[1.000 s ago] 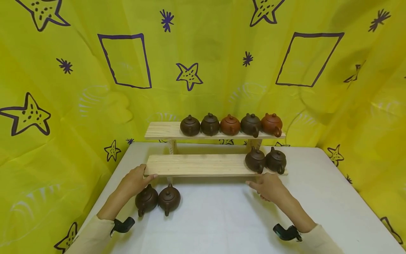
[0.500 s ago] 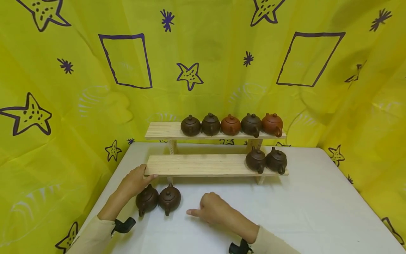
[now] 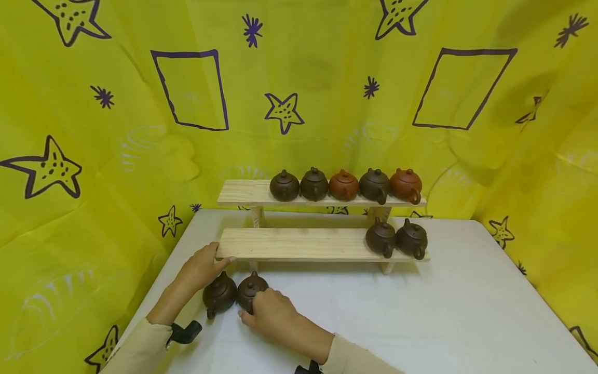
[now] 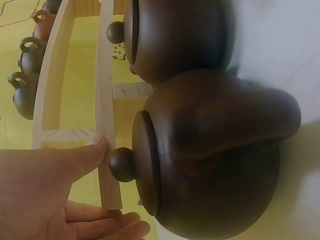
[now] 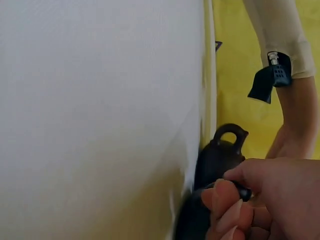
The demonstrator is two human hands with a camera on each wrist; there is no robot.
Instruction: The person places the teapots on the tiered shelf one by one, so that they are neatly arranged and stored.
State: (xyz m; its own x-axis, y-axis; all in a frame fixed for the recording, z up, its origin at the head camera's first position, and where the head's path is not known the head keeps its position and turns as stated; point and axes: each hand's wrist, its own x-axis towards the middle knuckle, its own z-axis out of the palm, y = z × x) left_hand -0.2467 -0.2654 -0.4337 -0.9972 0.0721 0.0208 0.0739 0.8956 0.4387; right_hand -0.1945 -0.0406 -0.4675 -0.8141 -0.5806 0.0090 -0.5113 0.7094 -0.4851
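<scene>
In the head view my left hand (image 3: 202, 267) holds the left end of the lower wooden shelf board (image 3: 289, 244); in the left wrist view its thumb (image 4: 90, 155) lies on the board's edge and the fingers go round the end. Two dark brown teapots stand on the table below it. My right hand (image 3: 273, 314) is at the right-hand teapot (image 3: 250, 287), fingers curled where its handle would be; the handle itself is hidden. The left-hand teapot (image 3: 219, 293) stands close beside it, handle towards me.
On the upper shelf board (image 3: 243, 192) several teapots, brown and reddish, stand in a row. Two dark teapots (image 3: 380, 238) sit at the lower board's right end. A white cloth (image 3: 420, 322) covers the table, and a yellow patterned curtain (image 3: 327, 135) hangs behind.
My right hand has moved left from the lower board's right end, across the table, to the right-hand teapot on the table. The left hand keeps its hold on the board.
</scene>
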